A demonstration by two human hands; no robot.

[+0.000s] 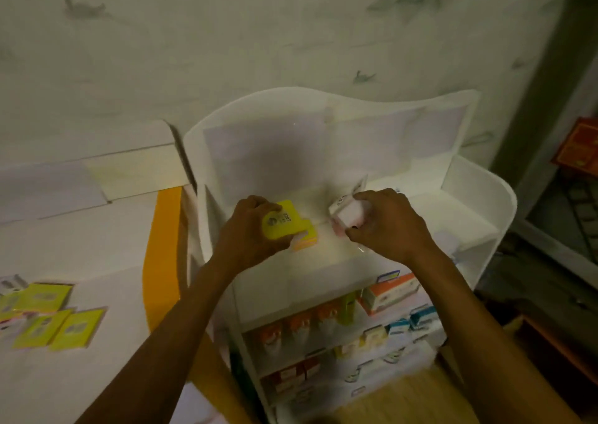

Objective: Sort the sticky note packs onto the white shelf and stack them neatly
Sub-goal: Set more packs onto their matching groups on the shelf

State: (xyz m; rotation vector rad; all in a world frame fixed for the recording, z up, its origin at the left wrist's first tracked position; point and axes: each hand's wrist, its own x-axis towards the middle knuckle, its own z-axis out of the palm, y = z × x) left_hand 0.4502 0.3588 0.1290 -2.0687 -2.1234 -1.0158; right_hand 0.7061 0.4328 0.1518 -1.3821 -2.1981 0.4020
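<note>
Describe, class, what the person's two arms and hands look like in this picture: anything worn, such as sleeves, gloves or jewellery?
Both forearms are bare up to the frame's lower edge, with no sleeve showing. The left hand and right hand wear no gloves. No watch, bracelet or ring can be made out, though the dim light hides fine detail.

The room is dim and greenish, the picture soft and grainy throughout. The brightest patch falls on the top of the white shelf (382, 252) — nearly blown out there — while a broad grey shadow lies on its back panel. Wide-angle bending curves the edges; the corners darken.
</note>
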